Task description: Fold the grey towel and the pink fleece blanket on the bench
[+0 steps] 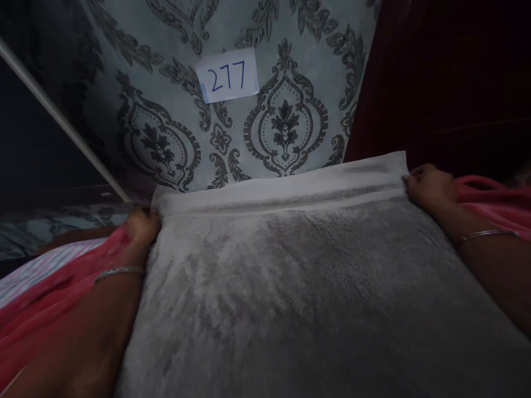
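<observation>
A grey, fluffy towel [282, 265] with a flat, lighter hem band is stretched out between my hands and hangs down toward the bottom of the view. My left hand [142, 224] pinches its upper left edge, just below the corner. On the opposite side, my right hand [430, 185] is closed on the upper right edge, with the corner of the hem sticking up above the fingers. Behind both forearms lies red-pink cloth [498, 202]. What the towel covers is hidden.
Ahead is a wall [232, 149] with dark ornamental patterns, and a paper sign [227, 76] marked 277 is fixed to it. A dark red panel [448, 72] stands at right. Striped fabric [50, 268] lies at left, below a dark panel with a pale edge strip [62, 119].
</observation>
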The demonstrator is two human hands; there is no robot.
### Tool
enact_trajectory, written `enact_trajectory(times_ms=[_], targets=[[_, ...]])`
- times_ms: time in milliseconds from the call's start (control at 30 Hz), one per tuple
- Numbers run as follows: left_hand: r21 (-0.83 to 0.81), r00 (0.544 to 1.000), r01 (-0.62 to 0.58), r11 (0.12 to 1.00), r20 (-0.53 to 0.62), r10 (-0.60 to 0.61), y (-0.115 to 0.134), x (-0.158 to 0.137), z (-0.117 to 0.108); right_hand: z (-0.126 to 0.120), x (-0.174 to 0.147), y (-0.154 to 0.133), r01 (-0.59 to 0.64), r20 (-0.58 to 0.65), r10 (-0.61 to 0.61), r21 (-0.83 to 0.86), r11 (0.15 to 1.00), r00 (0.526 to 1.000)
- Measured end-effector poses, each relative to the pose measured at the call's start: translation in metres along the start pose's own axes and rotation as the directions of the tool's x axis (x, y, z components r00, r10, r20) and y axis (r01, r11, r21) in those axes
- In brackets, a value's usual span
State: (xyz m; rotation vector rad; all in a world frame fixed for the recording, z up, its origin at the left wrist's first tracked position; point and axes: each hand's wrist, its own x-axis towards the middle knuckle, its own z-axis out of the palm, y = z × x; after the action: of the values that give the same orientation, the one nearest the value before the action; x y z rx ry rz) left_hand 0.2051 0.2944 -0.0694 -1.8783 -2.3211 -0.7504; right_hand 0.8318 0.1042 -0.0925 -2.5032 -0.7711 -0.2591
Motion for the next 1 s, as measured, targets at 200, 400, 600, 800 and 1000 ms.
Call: enact_trajectory(times_ms=[200, 400, 600, 800, 1000], targets=[[0.219, 0.958, -0.258, 0.941, -0.071, 0.279, 0.066, -0.041, -0.025, -0.035, -0.028, -0.038, 0.451, -0.200, -0.452, -0.051, 0.891, 0.870], [-0.065, 0.434, -0.882, 0.468, 0.278, 0.857, 0.133, -0.097, 0.012, 0.001, -0.102, -0.088, 0.936, 0.161, -0.947, 0.175, 0.305, 0.278], [0.013, 0.487, -0.837, 0.547, 0.474, 0.734, 0.104, -0.074, 0.036, 0.045, -0.071, -0.061, 0.856, 0.456, -0.796, 0.127, 0.502, 0.399], [0.123, 0.681, -0.712, 0.692, 0.364, 0.636, 0.053, -0.032, 0.027, 0.044, -0.054, -0.042, 0.841, 0.421, -0.770, 0.032, 0.540, 0.479], [0.172, 0.815, -0.577, 0.799, 0.188, 0.548, 0.043, -0.039, 0.019, 0.051, -0.065, -0.042, 0.833, 0.367, -0.784, 0.042, 0.552, 0.501]])
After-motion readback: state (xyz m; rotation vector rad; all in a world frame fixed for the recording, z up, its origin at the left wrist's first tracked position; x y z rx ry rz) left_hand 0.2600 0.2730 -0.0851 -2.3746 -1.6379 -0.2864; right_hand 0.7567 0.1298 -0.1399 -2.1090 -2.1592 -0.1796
